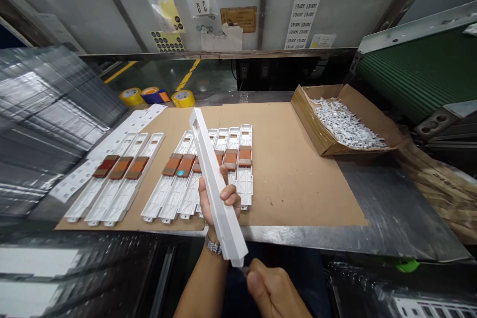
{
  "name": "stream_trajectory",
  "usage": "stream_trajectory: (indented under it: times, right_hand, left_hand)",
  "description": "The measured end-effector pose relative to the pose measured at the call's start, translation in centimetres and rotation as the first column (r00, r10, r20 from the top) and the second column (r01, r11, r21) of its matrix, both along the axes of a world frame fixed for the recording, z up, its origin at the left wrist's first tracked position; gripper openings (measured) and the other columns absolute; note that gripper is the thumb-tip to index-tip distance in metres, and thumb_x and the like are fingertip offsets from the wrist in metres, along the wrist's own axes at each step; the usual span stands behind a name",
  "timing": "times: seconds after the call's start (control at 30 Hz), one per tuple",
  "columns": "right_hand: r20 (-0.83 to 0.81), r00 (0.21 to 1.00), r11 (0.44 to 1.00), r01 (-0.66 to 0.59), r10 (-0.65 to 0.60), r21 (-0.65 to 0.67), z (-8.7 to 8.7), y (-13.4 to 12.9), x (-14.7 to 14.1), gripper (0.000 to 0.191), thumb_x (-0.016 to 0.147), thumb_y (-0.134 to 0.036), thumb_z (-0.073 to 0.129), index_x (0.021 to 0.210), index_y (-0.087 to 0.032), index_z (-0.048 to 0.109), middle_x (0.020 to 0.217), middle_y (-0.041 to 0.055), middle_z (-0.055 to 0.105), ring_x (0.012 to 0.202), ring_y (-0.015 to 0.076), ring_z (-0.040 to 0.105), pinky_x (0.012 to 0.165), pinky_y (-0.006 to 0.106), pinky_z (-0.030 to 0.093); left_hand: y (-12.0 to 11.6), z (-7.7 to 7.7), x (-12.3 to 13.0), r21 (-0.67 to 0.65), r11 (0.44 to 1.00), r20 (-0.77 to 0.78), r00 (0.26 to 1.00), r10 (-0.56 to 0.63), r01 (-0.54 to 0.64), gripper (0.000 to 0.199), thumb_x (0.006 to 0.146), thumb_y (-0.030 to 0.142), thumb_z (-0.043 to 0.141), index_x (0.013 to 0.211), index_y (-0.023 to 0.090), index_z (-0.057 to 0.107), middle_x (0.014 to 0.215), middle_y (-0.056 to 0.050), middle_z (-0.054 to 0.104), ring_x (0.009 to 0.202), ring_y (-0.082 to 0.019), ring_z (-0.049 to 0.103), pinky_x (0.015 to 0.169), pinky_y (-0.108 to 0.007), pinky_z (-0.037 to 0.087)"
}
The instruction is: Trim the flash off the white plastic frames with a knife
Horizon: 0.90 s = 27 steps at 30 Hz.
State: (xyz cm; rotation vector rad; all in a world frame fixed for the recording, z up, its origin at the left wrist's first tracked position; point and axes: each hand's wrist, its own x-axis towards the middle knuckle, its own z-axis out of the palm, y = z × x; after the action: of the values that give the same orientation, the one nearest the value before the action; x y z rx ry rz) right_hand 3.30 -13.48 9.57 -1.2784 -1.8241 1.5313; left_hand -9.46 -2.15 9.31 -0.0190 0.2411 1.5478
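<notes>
Left hand: the left hand [219, 198] is clamped around the lower half of a white moulded plastic bar [212, 159], with a metal-link wristwatch [213, 246] sitting on that wrist.

Right hand: the right hand [272, 290] is curling shut just below the bar's bottom end and is pinching a small metal-tipped tool [243, 271]. Most of it is buried in the grip, so it's hard to say what kind of tool it is.

Bar: it's being held up in the air at a tilt, over the near edge of a cardboard sheet [298, 184].

Parts: rows of white plastic parts [164, 189] are lying side by side on that sheet, most of them carrying orange-brown pads [240, 159] across the middle.

Box: a shallow cardboard box [309, 119] is sitting on the right, filled with white plastic bits [346, 124] - looks like a heap of small scraps.

Surface: the steel surface [391, 208] is carrying the sheet and the box, with a green belt conveyor [421, 69] running along the right.

Background: yellow tape rolls [182, 98] are sitting past the far edge, and a stack of clear trays [48, 124] is leaning in on the left.
</notes>
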Motion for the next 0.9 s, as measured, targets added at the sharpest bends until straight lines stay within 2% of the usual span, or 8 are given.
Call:
stream_trajectory:
  times: [0.13,0.33,0.43,0.53,0.63,0.7,0.8,0.9]
  right_hand:
    - [-0.09,0.994,0.998,-0.062,0.062,0.009,0.0,-0.1,0.1,0.047,0.094,-0.058,0.021,0.067,-0.021,0.034,0.058,-0.0048,0.034,0.05,0.009,0.033,0.049,0.024,0.02]
    - [-0.145,0.985,0.996,0.093,-0.09,0.013,-0.5,0.2,1.2,0.047,0.095,-0.054,0.022,0.067,-0.02,0.04,0.06,-0.0042,0.037,0.053,0.0095,0.036,0.051,0.023,0.026]
    - [-0.175,0.949,0.962,0.271,-0.264,0.021,-0.4,0.2,1.7,0.047,0.096,-0.051,0.022,0.079,-0.02,0.053,0.062,-0.0026,0.043,0.057,0.0116,0.043,0.054,0.023,0.033]
    - [-0.186,0.875,0.884,0.464,-0.447,0.053,-0.5,0.1,1.9,0.042,0.097,-0.047,0.025,0.095,-0.021,0.058,0.073,0.001,0.052,0.069,0.0147,0.052,0.065,0.024,0.041]
    - [-0.192,0.825,0.808,0.562,-0.532,0.175,-1.0,0.1,1.9,0.031,0.097,-0.039,0.033,0.098,-0.022,0.059,0.089,0.004,0.058,0.087,0.0166,0.056,0.079,0.026,0.044]
    - [-0.167,0.813,0.757,0.581,-0.558,0.3,-1.3,0.3,2.0,0.027,0.097,-0.035,0.034,0.098,-0.023,0.058,0.092,0.0043,0.059,0.088,0.0165,0.057,0.08,0.026,0.044]
    - [-0.088,0.827,0.7,0.522,-0.555,0.488,-1.4,0.8,2.2,0.023,0.097,-0.028,0.034,0.097,-0.022,0.056,0.084,0.0032,0.058,0.077,0.0154,0.057,0.071,0.026,0.045]
    - [0.01,0.842,0.663,0.417,-0.539,0.622,-1.1,1.3,2.5,0.02,0.097,-0.024,0.034,0.097,-0.02,0.054,0.08,0.0033,0.058,0.071,0.0156,0.056,0.064,0.026,0.044]
  left_hand:
    - [0.1,0.0,-0.2,-0.03,1.0,-0.022,1.0,0.006,-0.006,0.041,0.09,0.051,0.035,0.114,0.025,0.056,0.104,-0.004,0.064,0.049,-0.001,0.043,0.042,-0.008,0.04]
    - [0.3,0.4,-0.4,-0.08,0.996,-0.094,0.995,0.017,-0.025,0.048,0.091,0.05,0.027,0.101,0.016,0.06,0.088,-0.007,0.064,0.051,-0.005,0.047,0.045,-0.014,0.044]
    - [-0.1,0.8,-0.3,-0.084,0.994,-0.15,0.987,0.053,-0.066,0.041,0.088,0.043,0.036,0.104,0.014,0.059,0.088,-0.009,0.063,0.063,-0.013,0.056,0.056,-0.026,0.052]
    - [-0.8,0.8,-0.4,-0.126,0.987,-0.274,0.959,0.065,-0.103,0.042,0.08,0.036,0.048,0.118,0.017,0.054,0.103,-0.01,0.064,0.084,-0.024,0.062,0.076,-0.043,0.053]
    - [-1.6,0.5,-0.6,-0.164,0.979,-0.448,0.893,0.036,-0.122,0.055,0.077,0.029,0.06,0.13,0.03,0.043,0.11,-0.004,0.063,0.098,-0.024,0.061,0.087,-0.041,0.05]
    - [-1.9,0.3,-0.7,-0.13,0.981,-0.544,0.838,0.049,-0.142,0.063,0.077,0.028,0.065,0.133,0.038,0.036,0.111,-0.002,0.062,0.098,-0.02,0.062,0.087,-0.036,0.05]
    - [-2.2,0.6,-0.6,-0.072,0.984,-0.634,0.769,0.081,-0.163,0.068,0.078,0.032,0.066,0.134,0.043,0.03,0.108,0.0,0.062,0.092,-0.016,0.063,0.081,-0.03,0.052]
    - [-2.3,1.2,-0.2,-0.071,0.977,-0.671,0.734,0.102,-0.2,0.069,0.076,0.033,0.068,0.133,0.044,0.031,0.108,0.0,0.06,0.091,-0.013,0.062,0.08,-0.026,0.051]
